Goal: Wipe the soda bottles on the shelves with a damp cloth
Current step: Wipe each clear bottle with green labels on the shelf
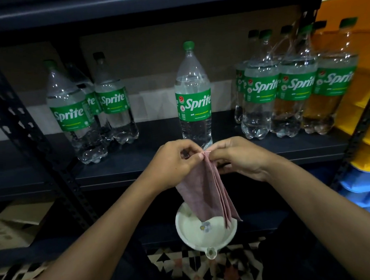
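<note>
A folded pink cloth [206, 192] hangs in front of the shelf, its lower end over a white bowl [188, 228]. My left hand [172, 164] and my right hand [237, 158] both pinch the cloth's top edge between thumb and fingers. Just behind my hands, a single clear Sprite bottle [193, 96] with a green cap stands upright on the dark shelf [137, 160]. Three Sprite bottles [87, 109] stand at the left. Several more Sprite bottles [293, 85] are grouped at the right.
A slotted black shelf post [27, 132] slants down the left side. Yellow bins [366, 115] and blue bins [369, 195] are stacked at the right. A cardboard box [18, 221] sits on the lower shelf at left. Patterned floor tiles [198, 269] show below.
</note>
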### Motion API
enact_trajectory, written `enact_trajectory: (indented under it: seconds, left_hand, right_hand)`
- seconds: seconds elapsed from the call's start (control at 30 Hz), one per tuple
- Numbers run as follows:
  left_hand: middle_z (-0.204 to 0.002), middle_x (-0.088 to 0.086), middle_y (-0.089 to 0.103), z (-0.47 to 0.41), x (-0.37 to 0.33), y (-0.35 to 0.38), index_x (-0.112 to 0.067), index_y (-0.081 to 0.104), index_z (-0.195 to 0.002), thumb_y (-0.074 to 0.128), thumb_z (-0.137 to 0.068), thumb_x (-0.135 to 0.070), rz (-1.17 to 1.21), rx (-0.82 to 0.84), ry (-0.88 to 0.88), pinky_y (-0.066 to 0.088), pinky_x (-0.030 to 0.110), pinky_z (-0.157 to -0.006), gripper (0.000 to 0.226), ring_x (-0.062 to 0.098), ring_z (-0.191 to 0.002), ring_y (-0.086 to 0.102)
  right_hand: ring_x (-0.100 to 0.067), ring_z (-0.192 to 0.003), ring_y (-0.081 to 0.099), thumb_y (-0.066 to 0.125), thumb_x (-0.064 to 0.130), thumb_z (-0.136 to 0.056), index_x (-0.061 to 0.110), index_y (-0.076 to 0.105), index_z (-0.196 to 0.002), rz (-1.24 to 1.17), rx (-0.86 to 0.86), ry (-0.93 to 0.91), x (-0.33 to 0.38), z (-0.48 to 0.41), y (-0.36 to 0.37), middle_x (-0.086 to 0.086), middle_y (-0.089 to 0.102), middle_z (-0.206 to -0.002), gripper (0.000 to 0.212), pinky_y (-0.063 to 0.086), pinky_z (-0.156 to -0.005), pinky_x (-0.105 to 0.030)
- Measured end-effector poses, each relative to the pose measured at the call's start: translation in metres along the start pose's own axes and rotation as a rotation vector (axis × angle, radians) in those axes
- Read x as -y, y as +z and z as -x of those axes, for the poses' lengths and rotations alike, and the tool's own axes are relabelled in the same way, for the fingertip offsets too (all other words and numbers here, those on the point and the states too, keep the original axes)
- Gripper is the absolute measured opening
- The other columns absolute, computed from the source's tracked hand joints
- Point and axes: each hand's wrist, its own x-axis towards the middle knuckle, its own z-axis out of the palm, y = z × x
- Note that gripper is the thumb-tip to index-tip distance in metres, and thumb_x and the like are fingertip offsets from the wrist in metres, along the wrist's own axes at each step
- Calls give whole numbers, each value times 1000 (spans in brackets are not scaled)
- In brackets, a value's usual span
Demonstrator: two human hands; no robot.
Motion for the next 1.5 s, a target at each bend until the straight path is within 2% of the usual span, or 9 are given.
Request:
enact_trajectory:
  seconds: [0.47, 0.57, 0.7, 0.87, 1.0, 1.13, 1.3, 1.37, 1.5]
  left_hand:
    - [-85, -7, 73, 2, 0, 8, -23, 60, -94, 83, -89, -29, -77, -67, -95, 41, 9, -55, 24, -10, -60, 58]
    - [-82, -8, 73, 5, 12, 4, -26, 60, -91, 78, -89, -50, -172, 9, -170, 48, 20, -61, 31, -1, -71, 66]
    - [-80, -7, 71, 8, 39, -9, -27, 63, -84, 73, -91, -39, -402, 52, -190, 56, 39, -79, 17, 19, -84, 68]
    - [-106, -5, 51, 4, 39, -17, -12, 76, -90, 77, -92, -34, -408, -24, 35, 51, 30, -84, 22, 14, -87, 58]
    - [-135, -4, 55, 3, 38, -29, -27, 61, -80, 78, -92, -33, -398, -42, 33, 47, 29, -100, 22, 12, -111, 60]
    - [-92, 1, 76, 0, 41, -29, -27, 54, -89, 77, -94, -27, -64, -85, -147, 58, 45, -81, 24, 22, -83, 72]
    - [-98, 7, 81, -10, 21, -16, -9, 61, -121, 70, -100, -8, 721, -284, -309, 63, 32, -66, 23, 14, -81, 76]
    - [-105, 20, 79, -6, 25, -7, 8, 67, -118, 65, -104, -20, 839, -111, -535, 64, 32, -66, 31, 18, -78, 76]
    - [-84, 7, 77, 18, 44, 11, -10, 73, -106, 53, -110, -36, 836, 132, -820, 61, 32, -66, 33, 17, -71, 72]
  right_hand:
    - [-18, -92, 68, 65, 8, -98, -4, 74, -108, 98, 89, -42, -5, -3, -1, -22, 74, -103, 18, 58, -80, -23]
    - [-19, -92, 73, 60, 1, -100, 2, 76, -104, 101, 18, -101, -3, -4, -9, -14, 78, -100, 17, 58, -78, -21]
    - [-12, -83, 66, 67, 16, -100, 17, 78, -89, 399, -177, -212, -7, -15, -33, -9, 77, -91, 15, 53, -81, -32]
    - [-23, -93, 70, 63, 20, -102, 20, 74, -91, 462, -301, -254, -23, -26, -38, -1, 75, -92, 15, 58, -92, -42]
    - [-9, -86, 63, 62, 18, -103, 17, 73, -97, 379, -275, -302, -14, -25, -43, -1, 73, -95, 13, 50, -79, -21]
    - [-1, -80, 62, 62, 18, -102, 19, 73, -96, 267, -252, -331, -10, -25, -38, 5, 72, -90, 13, 48, -74, -17]
    - [-17, -97, 73, 63, 25, -100, 10, 71, -117, -244, -90, -156, -4, -22, -34, -6, 77, -109, 24, 59, -81, -30]
    - [-24, -105, 74, 65, 16, -97, 3, 71, -118, -208, 67, 65, -24, -16, -25, -14, 76, -116, 25, 60, -92, -36]
    - [-25, -95, 74, 66, 7, -96, -2, 72, -116, -199, 45, 241, -59, -16, -17, -18, 75, -110, 23, 58, -88, -37]
